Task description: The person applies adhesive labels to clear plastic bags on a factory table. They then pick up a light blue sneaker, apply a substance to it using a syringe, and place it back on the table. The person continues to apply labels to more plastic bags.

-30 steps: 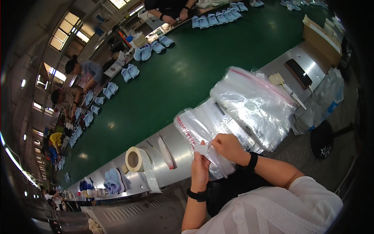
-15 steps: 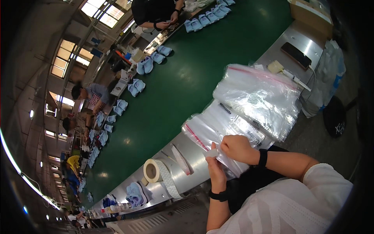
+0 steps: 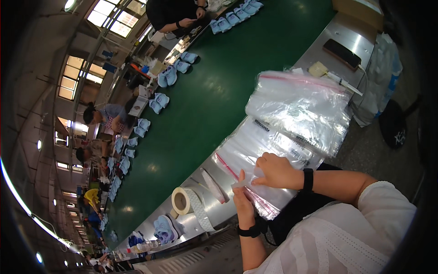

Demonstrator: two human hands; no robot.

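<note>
My left hand (image 3: 244,203) holds a small whitish piece (image 3: 241,183) between thumb and fingers, over the near edge of the clear plastic bags (image 3: 283,146). My right hand (image 3: 278,171) is just beside it, fingers curled and closed. A small translucent scrap (image 3: 259,172) shows at its fingertips; its kind is unclear. The bags lie in two overlapping stacks, with red strips along their edges and dark print. To the left stands a roll of white tape (image 3: 182,201), a patterned strip hanging from it. A slim whitish tapered object (image 3: 212,185) lies between roll and bags.
A green conveyor belt (image 3: 205,105) runs past the metal ledge (image 3: 159,221), carrying several light blue shoes (image 3: 159,102). More shoes (image 3: 165,228) stand on the ledge. A phone (image 3: 342,54), a brush (image 3: 318,69) and a carton (image 3: 360,13) are at far right. Several co-workers sit across the belt.
My left hand has moved a little left with the whitish piece. My right hand has risen slightly, fingers less tightly folded, and the translucent scrap now shows at its fingertips. The view has shifted slightly.
</note>
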